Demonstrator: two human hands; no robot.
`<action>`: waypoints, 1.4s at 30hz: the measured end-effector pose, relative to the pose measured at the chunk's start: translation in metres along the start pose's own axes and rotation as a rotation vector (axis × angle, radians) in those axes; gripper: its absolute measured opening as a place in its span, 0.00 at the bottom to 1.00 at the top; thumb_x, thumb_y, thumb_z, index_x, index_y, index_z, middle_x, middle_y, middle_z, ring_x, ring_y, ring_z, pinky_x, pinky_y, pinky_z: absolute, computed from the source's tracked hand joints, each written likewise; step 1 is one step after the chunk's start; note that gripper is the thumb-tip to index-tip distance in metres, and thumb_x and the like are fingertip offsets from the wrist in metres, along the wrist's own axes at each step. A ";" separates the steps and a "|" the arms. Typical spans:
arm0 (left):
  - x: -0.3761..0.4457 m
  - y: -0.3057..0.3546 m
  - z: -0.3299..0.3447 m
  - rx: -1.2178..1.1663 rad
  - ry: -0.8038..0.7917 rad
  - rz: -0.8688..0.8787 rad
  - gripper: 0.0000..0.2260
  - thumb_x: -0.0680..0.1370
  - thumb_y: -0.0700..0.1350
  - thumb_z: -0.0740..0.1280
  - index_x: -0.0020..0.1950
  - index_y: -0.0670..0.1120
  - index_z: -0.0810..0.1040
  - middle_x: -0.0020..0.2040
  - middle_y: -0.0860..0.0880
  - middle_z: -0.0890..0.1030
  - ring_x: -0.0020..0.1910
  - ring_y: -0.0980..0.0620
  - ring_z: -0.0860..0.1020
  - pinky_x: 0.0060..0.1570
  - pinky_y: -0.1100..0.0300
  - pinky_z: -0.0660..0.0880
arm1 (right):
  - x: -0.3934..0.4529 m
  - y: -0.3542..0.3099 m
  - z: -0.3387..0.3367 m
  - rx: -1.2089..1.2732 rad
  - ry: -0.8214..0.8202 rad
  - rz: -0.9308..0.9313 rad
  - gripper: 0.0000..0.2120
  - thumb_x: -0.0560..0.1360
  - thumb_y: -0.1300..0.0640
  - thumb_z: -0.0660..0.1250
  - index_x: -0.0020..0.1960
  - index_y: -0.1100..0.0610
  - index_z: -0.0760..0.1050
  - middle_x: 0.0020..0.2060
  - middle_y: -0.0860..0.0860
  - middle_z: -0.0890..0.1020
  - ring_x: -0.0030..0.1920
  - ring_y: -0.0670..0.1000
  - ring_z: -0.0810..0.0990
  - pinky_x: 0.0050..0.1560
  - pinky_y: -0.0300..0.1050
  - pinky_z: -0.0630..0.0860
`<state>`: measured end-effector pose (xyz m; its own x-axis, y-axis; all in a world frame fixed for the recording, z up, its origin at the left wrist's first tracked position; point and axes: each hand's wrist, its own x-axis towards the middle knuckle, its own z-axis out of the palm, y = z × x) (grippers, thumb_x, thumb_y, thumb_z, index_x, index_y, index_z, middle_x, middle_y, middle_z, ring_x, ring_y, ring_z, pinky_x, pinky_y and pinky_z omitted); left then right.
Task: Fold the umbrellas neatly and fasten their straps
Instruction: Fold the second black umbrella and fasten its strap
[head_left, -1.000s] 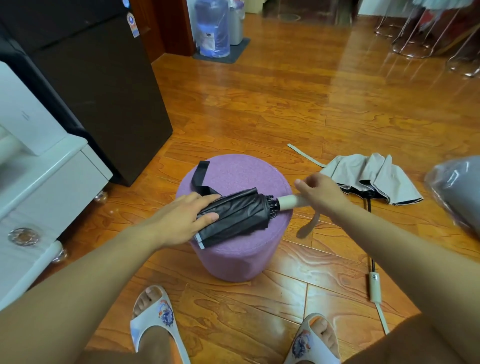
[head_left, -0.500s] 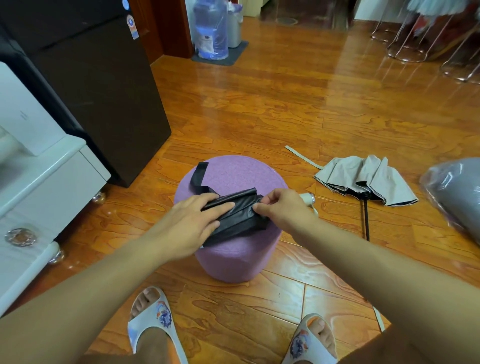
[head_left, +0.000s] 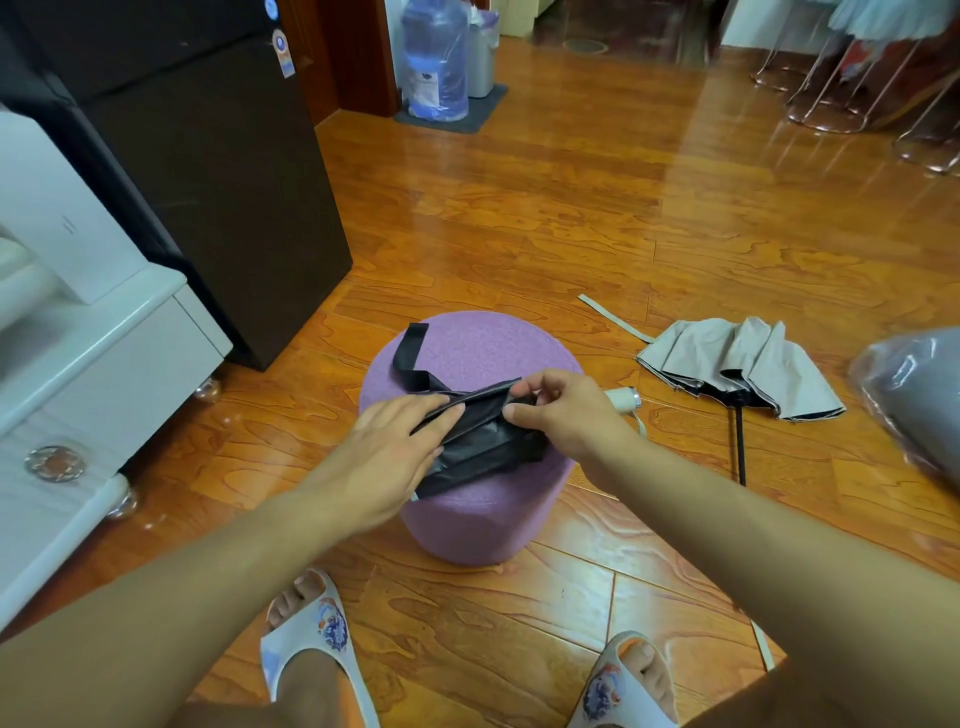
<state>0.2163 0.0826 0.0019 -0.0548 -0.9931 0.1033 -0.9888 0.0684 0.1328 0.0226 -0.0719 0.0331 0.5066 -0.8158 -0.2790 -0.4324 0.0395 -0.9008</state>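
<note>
**Black umbrella lies crosswise under both hands, strap still loose**

I see the black umbrella (head_left: 483, 441) lying across the top of the purple stool (head_left: 483, 343), directly in front of me. Its long axis runs left to right with a slight tilt: the canopy end sits low on my left, and the pale handle (head_left: 621, 400) pokes off the stool's right edge. My left hand (head_left: 387, 457) rests flat on the canopy's left part, fingers straight, pressing the fabric down. My right hand (head_left: 561, 415) is nearer the handle end and pinches a fold of the black fabric between thumb and fingertips. The strap (head_left: 413, 356) trails away from the bundle's far left side, lying loose on the stool top, so I judge my left hand is the closer one to it. The folds look untidy yet, so I reckon pleating comes before fastening.

To my right, on the floor (head_left: 571, 218), a grey umbrella (head_left: 737, 364) lies half collapsed, shaft extended toward me, well apart from the stool. Past it, at the right edge, a grey thing in a clear plastic bag (head_left: 919, 395); I cannot tell what it is. At the far end of the room, a water jug (head_left: 435, 57) stands just beside a bin (head_left: 482, 57) that holds a liner.
</note>
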 end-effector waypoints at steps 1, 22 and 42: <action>0.000 0.000 0.000 0.003 0.000 0.003 0.24 0.83 0.51 0.54 0.78 0.47 0.68 0.73 0.46 0.72 0.71 0.45 0.70 0.68 0.48 0.68 | -0.001 0.000 0.000 -0.003 -0.004 -0.004 0.08 0.71 0.60 0.78 0.45 0.53 0.81 0.30 0.47 0.69 0.32 0.46 0.68 0.32 0.37 0.65; -0.004 -0.002 0.003 -0.108 0.016 -0.004 0.23 0.85 0.52 0.50 0.78 0.49 0.68 0.74 0.48 0.71 0.72 0.45 0.69 0.70 0.48 0.65 | 0.013 -0.005 -0.022 -0.316 -0.180 -0.130 0.08 0.72 0.61 0.77 0.50 0.55 0.83 0.33 0.50 0.71 0.32 0.47 0.68 0.32 0.39 0.64; -0.003 -0.008 0.004 -0.277 -0.008 -0.059 0.25 0.85 0.58 0.47 0.79 0.55 0.67 0.75 0.55 0.68 0.74 0.55 0.63 0.70 0.65 0.52 | 0.024 -0.005 -0.024 -0.636 -0.106 -0.762 0.04 0.75 0.57 0.74 0.48 0.52 0.86 0.42 0.46 0.77 0.39 0.46 0.77 0.43 0.48 0.76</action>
<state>0.2235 0.0848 -0.0030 -0.0002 -0.9969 0.0792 -0.9145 0.0323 0.4033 0.0189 -0.1052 0.0387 0.8655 -0.4378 0.2435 -0.2675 -0.8149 -0.5142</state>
